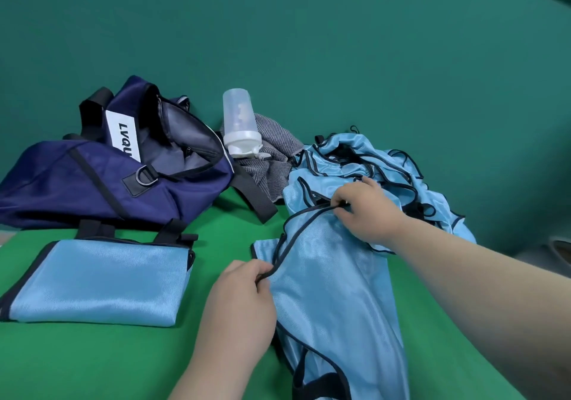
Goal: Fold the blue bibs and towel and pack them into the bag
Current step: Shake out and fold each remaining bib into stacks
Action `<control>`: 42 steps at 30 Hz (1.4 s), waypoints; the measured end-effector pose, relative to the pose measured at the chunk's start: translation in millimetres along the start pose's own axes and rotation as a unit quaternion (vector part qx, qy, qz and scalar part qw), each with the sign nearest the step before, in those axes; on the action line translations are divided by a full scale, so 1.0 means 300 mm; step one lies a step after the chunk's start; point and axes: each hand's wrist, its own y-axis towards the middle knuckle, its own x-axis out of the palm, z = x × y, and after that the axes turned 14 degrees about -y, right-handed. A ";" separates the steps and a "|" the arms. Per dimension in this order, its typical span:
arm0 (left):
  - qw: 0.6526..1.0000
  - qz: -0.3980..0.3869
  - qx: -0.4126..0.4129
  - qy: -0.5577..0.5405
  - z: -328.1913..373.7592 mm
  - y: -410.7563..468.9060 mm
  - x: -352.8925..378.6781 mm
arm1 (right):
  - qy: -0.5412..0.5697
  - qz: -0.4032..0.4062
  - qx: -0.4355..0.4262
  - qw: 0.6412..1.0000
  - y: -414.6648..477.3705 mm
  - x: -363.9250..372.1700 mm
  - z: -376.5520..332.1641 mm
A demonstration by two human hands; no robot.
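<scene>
Nearest, our left hand (pixel 244 285) pinches the dark trim of the bib (pixel 333 300) at its left edge. The cloth lies rightward from that grip, its length running away from us. Farther along the same trim our right hand (pixel 367 211) pinches too, with the bag (pixel 77 183) open at far left.

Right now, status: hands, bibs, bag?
Left hand and right hand both pinch black trim of the unfolded bib. Folded bib lies left, bag open behind it. Bottle rests on grey towel.
</scene>
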 end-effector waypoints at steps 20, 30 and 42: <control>0.925 -0.245 0.197 -0.216 0.264 -0.206 -0.088 | 0.215 0.130 -0.117 0.961 -0.641 -0.591 -0.085; 0.842 -0.423 0.232 -0.242 0.597 -0.416 -0.184 | 0.286 0.167 -0.100 0.938 -0.887 -0.839 -0.120; 0.840 -0.433 0.228 -0.235 0.878 -0.697 -0.331 | 0.327 0.193 -0.070 0.922 -1.160 -1.041 -0.129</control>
